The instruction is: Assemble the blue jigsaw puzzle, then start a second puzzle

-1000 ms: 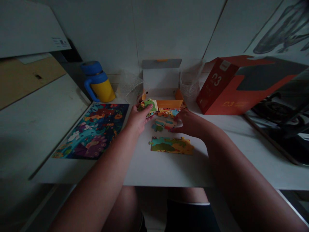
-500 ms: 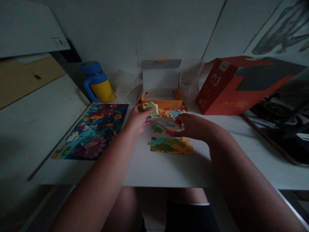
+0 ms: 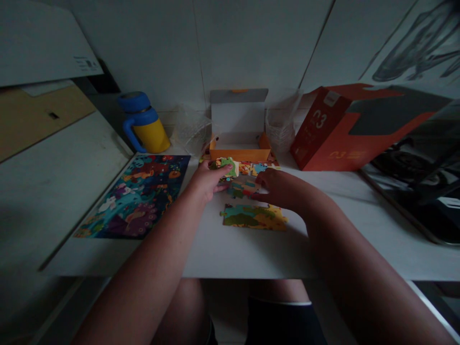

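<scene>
My left hand (image 3: 205, 181) pinches a green and yellow puzzle piece (image 3: 227, 166) just above the white table (image 3: 230, 249). My right hand (image 3: 281, 188) lies knuckles up on loose puzzle pieces (image 3: 240, 188) beside it, fingers curled down onto them; I cannot see whether it grips one. A joined strip of pieces (image 3: 254, 216) lies in front of both hands. More loose pieces (image 3: 256, 167) sit by the small open orange box (image 3: 240, 152) behind the hands.
A finished dark blue puzzle (image 3: 135, 195) lies at the left. A yellow mug with a blue lid (image 3: 144, 123) stands behind it. Clear plastic bags (image 3: 283, 125) flank the small box. A large orange-red carton (image 3: 355, 125) lies at the right, next to a dark object (image 3: 424, 191).
My left hand has carried the green piece slightly right and toward me. My right hand has slid a little left over the loose pieces.
</scene>
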A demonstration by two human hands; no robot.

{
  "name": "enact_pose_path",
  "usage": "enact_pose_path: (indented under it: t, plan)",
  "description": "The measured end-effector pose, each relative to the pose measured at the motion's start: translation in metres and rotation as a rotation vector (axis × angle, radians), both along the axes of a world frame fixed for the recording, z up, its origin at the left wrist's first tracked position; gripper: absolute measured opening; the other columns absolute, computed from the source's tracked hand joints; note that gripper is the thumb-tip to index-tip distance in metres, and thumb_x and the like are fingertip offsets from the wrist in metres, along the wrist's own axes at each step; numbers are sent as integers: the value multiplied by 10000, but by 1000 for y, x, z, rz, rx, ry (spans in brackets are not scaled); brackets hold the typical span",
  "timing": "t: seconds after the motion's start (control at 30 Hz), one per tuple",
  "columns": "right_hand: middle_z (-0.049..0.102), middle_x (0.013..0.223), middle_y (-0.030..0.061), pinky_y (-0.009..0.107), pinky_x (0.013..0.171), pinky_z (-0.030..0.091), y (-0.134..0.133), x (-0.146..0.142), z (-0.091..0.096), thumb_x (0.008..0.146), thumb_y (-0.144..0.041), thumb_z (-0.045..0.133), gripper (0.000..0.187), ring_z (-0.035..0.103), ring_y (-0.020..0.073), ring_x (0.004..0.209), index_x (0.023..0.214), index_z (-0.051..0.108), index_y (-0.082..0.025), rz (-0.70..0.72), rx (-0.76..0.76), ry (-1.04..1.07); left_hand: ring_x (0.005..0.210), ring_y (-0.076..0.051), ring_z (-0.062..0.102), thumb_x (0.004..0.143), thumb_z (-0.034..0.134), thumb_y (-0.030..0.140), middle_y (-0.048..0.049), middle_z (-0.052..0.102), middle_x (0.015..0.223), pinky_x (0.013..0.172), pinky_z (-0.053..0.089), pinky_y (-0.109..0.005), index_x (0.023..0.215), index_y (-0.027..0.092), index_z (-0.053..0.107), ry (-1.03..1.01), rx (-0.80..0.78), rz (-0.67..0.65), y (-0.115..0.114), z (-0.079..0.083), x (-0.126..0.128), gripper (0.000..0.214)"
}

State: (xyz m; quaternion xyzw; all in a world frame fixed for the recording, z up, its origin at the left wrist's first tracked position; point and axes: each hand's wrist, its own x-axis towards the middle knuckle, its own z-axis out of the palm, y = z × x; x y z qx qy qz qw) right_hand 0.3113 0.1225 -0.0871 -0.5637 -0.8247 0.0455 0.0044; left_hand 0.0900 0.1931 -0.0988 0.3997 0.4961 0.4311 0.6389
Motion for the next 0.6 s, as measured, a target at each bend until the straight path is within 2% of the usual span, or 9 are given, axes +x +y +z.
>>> enact_pose_path:
  t: [0.1,0.27,0.37,0.5,0.6]
  plan:
    - [782,1000,160,369,747,510,1,4,1,1014,-524,665,366,728,285,845,1056,780,-179,-11,-2,14,1051,-316,765,769,968,194,-133,771,1190,874,661,-553,1103,236,646,6,-3,-21,-1,-1,1,466]
    - [800,1048,144,367,791,546,-2,10,12,888,-424,829,261,751,295,877,1036,808,-210,-82,-26,91,1036,-322,769,737,1002,233,-150,766,1179,859,667,-542,1108,230,639,16,-14,-38,-3,-2,2,519]
    - [805,1081,132,364,830,560,-4,12,17,864,-377,842,250,755,289,917,1049,815,-211,-78,-62,75,1007,-308,774,725,1014,248,-148,766,1181,858,667,-534,1114,228,634,17,-20,-46,-4,-2,1,544]
    - [801,1144,127,364,859,564,-6,11,15,872,-446,830,333,751,288,971,1111,814,-215,-25,-66,104,1002,-302,769,738,1004,229,-140,767,1184,859,667,-537,1118,226,635,18,-23,-54,-4,-1,2,530]
    - [798,1144,128,360,823,561,-7,9,12,899,-503,796,362,746,274,936,1109,813,-209,-21,-67,123,1032,-311,763,741,1001,227,-139,762,1195,866,664,-542,1114,225,642,19,-23,-58,-4,0,2,518]
